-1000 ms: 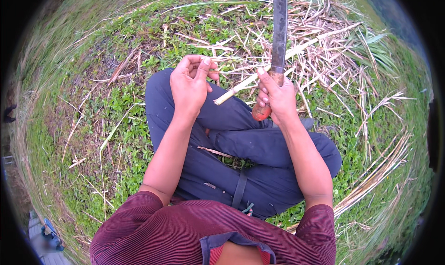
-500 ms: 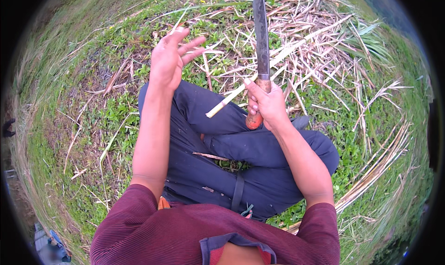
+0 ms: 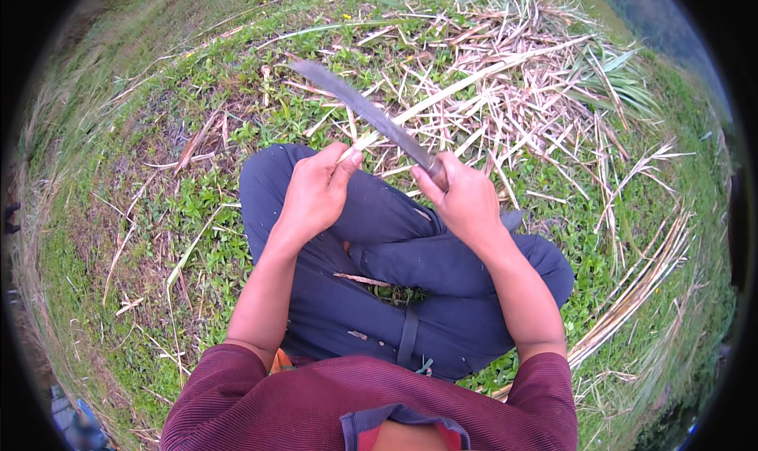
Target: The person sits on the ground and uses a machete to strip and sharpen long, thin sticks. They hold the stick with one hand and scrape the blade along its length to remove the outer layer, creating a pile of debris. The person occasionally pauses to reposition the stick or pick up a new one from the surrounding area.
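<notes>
My right hand (image 3: 467, 198) is closed round the handle of a machete (image 3: 359, 106), whose long dark blade slants up and to the left. Over my left thigh, my left hand (image 3: 318, 187) pinches the near end of a long pale stalk (image 3: 450, 90). From there the stalk runs up and to the right, over a heap of stripped pieces. The blade crosses the stalk just beyond my left fingers; whether its edge touches the stalk I cannot tell. Most of the machete's handle is hidden by my right hand.
I sit cross-legged in dark trousers (image 3: 426, 254) on green ground plants. Beyond my knees lies a heap of pale dry strips (image 3: 521, 96), with green leaves (image 3: 620, 84) at its right. A bundle of long stalks (image 3: 639, 285) lies along my right side.
My left hand has come down from its raised, spread pose and taken hold of the stalk's near end. The machete has swung from upright to a leftward slant across the stalk.
</notes>
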Tool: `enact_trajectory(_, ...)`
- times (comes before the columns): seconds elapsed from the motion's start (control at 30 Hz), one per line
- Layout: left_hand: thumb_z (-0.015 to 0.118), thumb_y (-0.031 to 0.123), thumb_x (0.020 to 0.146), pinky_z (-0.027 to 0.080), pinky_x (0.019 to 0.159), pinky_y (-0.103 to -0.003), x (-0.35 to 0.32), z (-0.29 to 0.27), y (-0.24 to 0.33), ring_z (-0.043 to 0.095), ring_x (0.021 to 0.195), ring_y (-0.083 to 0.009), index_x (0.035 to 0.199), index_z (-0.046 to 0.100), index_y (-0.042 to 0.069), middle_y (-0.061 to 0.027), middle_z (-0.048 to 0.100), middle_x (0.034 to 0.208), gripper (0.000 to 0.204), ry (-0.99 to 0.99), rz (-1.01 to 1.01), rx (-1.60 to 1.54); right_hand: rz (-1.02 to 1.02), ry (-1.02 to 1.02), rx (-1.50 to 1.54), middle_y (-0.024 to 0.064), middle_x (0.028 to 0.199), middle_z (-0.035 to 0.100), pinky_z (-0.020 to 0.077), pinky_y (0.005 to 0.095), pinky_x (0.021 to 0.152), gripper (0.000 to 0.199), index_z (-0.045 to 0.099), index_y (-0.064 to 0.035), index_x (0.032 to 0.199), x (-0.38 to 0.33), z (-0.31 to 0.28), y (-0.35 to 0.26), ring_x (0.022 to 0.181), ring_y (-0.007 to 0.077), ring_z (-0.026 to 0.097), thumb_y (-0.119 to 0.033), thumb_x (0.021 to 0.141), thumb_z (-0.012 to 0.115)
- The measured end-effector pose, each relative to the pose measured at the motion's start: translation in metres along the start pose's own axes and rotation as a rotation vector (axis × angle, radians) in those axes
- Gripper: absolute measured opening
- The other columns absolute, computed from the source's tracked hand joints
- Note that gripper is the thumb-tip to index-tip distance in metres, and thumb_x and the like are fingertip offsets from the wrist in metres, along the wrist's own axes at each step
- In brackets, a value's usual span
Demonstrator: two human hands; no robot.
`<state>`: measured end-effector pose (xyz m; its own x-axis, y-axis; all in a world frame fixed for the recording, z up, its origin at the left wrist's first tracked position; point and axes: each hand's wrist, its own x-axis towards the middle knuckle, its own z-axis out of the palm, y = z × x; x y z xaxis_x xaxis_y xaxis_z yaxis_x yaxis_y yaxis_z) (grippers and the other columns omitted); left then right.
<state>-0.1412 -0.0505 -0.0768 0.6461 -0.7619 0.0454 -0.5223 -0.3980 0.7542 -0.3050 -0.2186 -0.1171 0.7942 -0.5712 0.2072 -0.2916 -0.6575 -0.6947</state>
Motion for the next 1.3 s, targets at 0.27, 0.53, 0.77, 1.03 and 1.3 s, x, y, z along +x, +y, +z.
enact_trajectory(0.27,0.057,0.02,0.103,0.033,0.052,-0.03,-0.039,-0.084,-0.005,0.036,0.057,-0.0099,0.088,0.058,0.001,-0.0024,0.039,0.06,0.025,0.133,0.001,0.176,0.314,0.104,-0.237,0.0179,0.072,0.069,0.0534,0.0507,0.063,0.045,0.061,-0.0035,0.093,0.04,-0.028,0.063,0.067,0.0386,0.069,-0.049,0.097,0.06)
enact_trajectory(0.53,0.058,0.01,0.1,0.028,0.052,-0.033,-0.103,-0.149,-0.027,0.037,0.055,-0.0135,0.092,0.062,0.0,-0.0031,0.043,0.061,0.014,0.263,-0.021,0.39,0.216,0.109,-0.347,0.0207,0.074,0.069,0.055,0.0531,0.064,0.042,0.059,-0.0064,0.097,0.041,-0.026,0.072,0.067,0.0402,0.069,-0.048,0.097,0.06)
enact_trajectory(0.77,0.058,0.004,0.098,0.037,0.059,-0.035,-0.156,-0.208,-0.073,0.046,0.064,-0.0208,0.095,0.059,-0.004,-0.0108,0.052,0.074,0.009,0.365,-0.02,0.59,0.424,0.043,-0.378,0.0192,0.083,0.072,0.0558,0.051,0.075,0.042,0.066,-0.005,0.102,0.06,-0.047,0.111,0.08,0.0381,0.072,-0.046,0.097,0.058)
enact_trajectory(1.03,0.057,0.002,0.097,0.045,0.068,-0.038,-0.198,-0.261,-0.127,0.055,0.075,-0.0271,0.103,0.061,-0.005,-0.0141,0.055,0.088,0.01,0.454,-0.145,0.734,0.373,-0.113,-0.298,0.0149,0.074,0.07,0.0564,0.0438,0.067,0.046,0.063,-0.0022,0.097,0.063,-0.005,0.09,0.068,0.03,0.07,-0.048,0.1,0.057)
enact_trajectory(1.3,0.058,-0.01,0.092,0.048,0.069,-0.037,-0.183,-0.266,-0.114,0.059,0.078,-0.0253,0.107,0.066,-0.006,-0.0139,0.06,0.09,0.017,0.618,-0.02,0.798,-0.19,-0.13,-0.295,0.009,0.069,0.066,0.0545,0.0447,0.054,0.038,0.057,-0.0099,0.088,0.025,0.041,-0.017,0.062,0.0318,0.069,-0.047,0.091,0.066)
